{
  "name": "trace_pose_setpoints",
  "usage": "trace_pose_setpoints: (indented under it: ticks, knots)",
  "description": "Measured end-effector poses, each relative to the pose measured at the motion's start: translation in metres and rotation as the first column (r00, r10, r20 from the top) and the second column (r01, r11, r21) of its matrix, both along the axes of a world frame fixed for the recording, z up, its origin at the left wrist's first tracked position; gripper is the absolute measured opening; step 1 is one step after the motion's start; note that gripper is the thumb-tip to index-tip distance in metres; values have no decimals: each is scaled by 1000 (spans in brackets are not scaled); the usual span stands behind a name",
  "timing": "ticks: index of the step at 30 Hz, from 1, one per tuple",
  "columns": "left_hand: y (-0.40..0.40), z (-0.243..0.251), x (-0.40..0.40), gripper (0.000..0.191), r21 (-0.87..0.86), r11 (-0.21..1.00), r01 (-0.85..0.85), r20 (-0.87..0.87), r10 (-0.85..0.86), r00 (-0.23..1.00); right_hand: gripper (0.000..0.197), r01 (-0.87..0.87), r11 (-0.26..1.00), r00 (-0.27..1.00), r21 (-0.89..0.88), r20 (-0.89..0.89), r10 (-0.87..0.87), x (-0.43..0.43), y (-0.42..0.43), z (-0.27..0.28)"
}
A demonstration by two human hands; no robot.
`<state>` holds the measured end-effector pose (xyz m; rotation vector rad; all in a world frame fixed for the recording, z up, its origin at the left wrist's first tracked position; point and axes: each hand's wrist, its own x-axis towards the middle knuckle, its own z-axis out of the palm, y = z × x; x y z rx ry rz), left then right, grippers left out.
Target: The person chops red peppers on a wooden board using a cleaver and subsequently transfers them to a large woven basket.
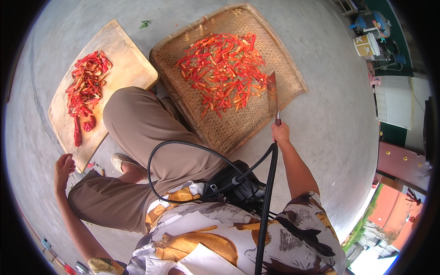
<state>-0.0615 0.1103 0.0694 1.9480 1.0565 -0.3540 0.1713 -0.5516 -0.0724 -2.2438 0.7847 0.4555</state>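
Observation:
My right hand [281,132] grips the dark handle of a kitchen knife [272,94]. Its broad, stained blade lies over the right edge of a woven bamboo tray [237,129]. Cut red chili pieces [225,70] are spread across the tray's middle, and the blade tip is beside them. To the left is a wooden cutting board [129,56] bearing a heap of sliced red chilies [86,84]. Two larger chilies, one long [77,130] and one curled [89,123], lie below that heap. My left hand [64,172], fingers curled, hovers by the board's near corner; its palm is hidden.
My bent knee [137,110] comes between board and tray. A black cable [266,206] loops across my lap. Green leaf scraps [145,24] lie on the concrete floor. A white bucket [366,45] and a blue water bottle [373,24] stand at the far right.

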Motion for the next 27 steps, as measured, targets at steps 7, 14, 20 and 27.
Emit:
trace_pose_setpoints:
  ticks: [7,14,20,27]
  knots:
    - [-4,3,7,26,-2,1000,-5,12,5,1000,10,-140,987,989,-76,26,142,19,11,6]
    - [-1,1,-5,25,8,1000,-26,-11,26,1000,15,-205,973,977,-109,-79,197,15,22,4]
    - [0,0,-6,25,15,1000,-21,-11,21,1000,16,-235,966,972,-109,-27,234,3,27,8]
    - [0,-1,4,24,9,1000,-6,3,6,1000,14,-145,987,989,74,48,141,49,43,-4]
